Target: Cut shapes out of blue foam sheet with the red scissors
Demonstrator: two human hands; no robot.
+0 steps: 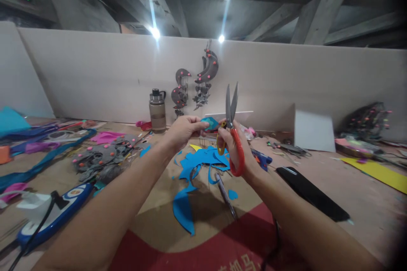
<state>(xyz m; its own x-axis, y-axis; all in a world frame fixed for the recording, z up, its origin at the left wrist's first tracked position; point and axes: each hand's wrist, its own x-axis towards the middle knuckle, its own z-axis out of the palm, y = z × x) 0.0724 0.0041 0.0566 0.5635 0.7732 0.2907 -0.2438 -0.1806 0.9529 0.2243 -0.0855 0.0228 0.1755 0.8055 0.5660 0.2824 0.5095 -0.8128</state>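
Near the middle of the frame we pinch a small blue foam piece (210,123) between the thumb and fingers of our left hand (183,131), raised above the table (349,194). Just beside it, our right hand (233,146) is closed through the red and yellow handles of the scissors (232,131), whose 2 blades point up, slightly parted. Below the hands, blue foam scraps (200,165) and a pen (225,194) lie on the table. A black strip (310,194) lies at lower right, a water bottle (157,111) stands by the wall, and dark moon-shaped ornaments (206,70) hang above it.
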